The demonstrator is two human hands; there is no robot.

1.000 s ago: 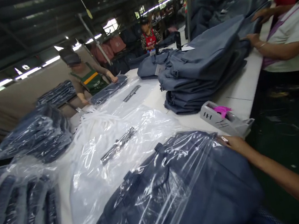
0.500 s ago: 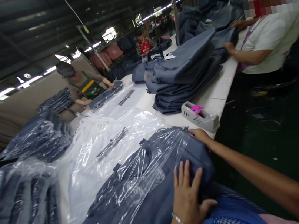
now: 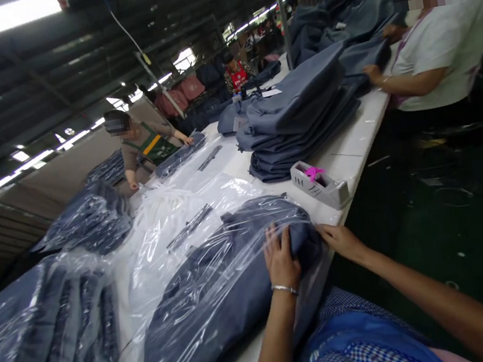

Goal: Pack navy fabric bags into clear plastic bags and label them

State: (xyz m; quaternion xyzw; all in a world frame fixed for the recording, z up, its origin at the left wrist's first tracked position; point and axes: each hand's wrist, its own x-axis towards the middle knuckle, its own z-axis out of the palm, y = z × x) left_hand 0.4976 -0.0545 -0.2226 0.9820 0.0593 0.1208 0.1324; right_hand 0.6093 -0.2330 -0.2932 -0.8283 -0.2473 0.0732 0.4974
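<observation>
A blue-grey fabric bag (image 3: 215,306) lies on the table in front of me, mostly inside a clear plastic bag (image 3: 232,270). My left hand (image 3: 282,262), with a bracelet at the wrist, presses on the fabric bag near its right end. Its fingers are stretched out, and the plastic seems to lie partly over them. At that same end, my right hand (image 3: 344,242) pinches the plastic bag's edge, close to the table's front edge. The thumb and fingers are pressed together there.
Wrapped blue-grey bags (image 3: 60,335) stand at the left. Flat clear plastic (image 3: 158,266) covers the table middle. A grey tape dispenser (image 3: 319,184) sits near the right edge, before a stack of blue-grey bags (image 3: 296,118). Co-workers stand at the far left, back and right.
The plastic now reaches over the fabric bag's right end. My left hand has shifted up and slightly left; my right hand has moved down and right, drawing the plastic edge. The view has shifted slightly.
</observation>
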